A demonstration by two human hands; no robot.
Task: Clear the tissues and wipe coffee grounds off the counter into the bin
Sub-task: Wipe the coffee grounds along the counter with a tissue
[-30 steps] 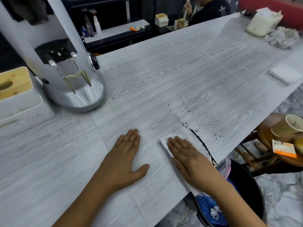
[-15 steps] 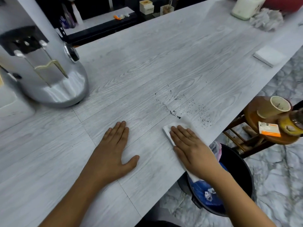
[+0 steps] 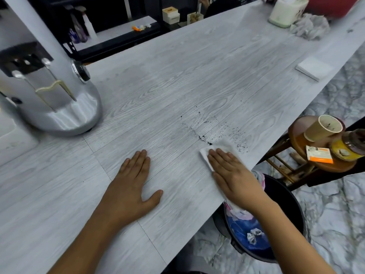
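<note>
My right hand lies flat on a white tissue near the front edge of the grey wood-grain counter, pressing it down. Dark coffee grounds are scattered just beyond the tissue's far edge, with more specks to its right. My left hand rests flat on the counter, fingers straight, to the left of the tissue. Below the counter edge stands a black bin with a blue liner and crumpled tissues inside. A heap of crumpled tissues lies at the far right of the counter.
A silver coffee grinder stands at the left. A white container sits by the crumpled tissues, and a folded white napkin stack lies at the right edge. A round wooden stool beside the bin carries a paper cup and a jar.
The line of grounds by the counter edge one second ago is gone. My right hand with the tissue has slid forward toward the remaining grounds. My left hand stays flat.
</note>
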